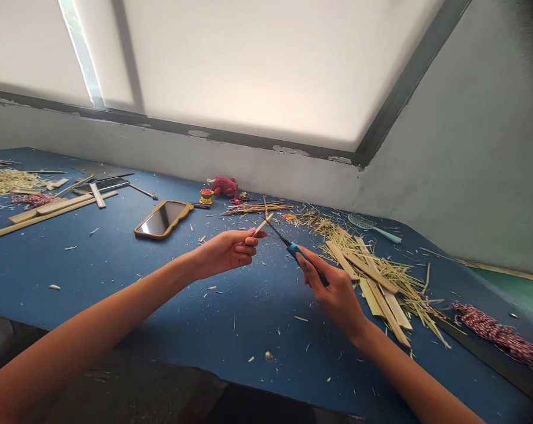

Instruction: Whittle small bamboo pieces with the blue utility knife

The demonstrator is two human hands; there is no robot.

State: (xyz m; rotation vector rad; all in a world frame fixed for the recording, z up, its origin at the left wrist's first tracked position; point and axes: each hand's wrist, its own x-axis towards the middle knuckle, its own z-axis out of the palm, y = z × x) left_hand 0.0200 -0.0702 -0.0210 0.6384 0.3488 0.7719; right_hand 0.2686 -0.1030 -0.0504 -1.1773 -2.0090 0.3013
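Near the middle of the view, my left hand pinches a thin pale wooden stick that points up and to the right. My right hand is wrapped around the blue handle of a slim knife. Its narrow dark blade reaches up and left, close by the stick's upper end; whether the two touch I cannot tell. Behind both hands lies a bundle of thin brown sticks on the blue table.
Wooden strips lie over straw-like shavings at right, beside a pale green hairbrush and red-white cord. A yellow-framed phone, a small gold pot and a red plush toy stand further back. Longer strips lie left.
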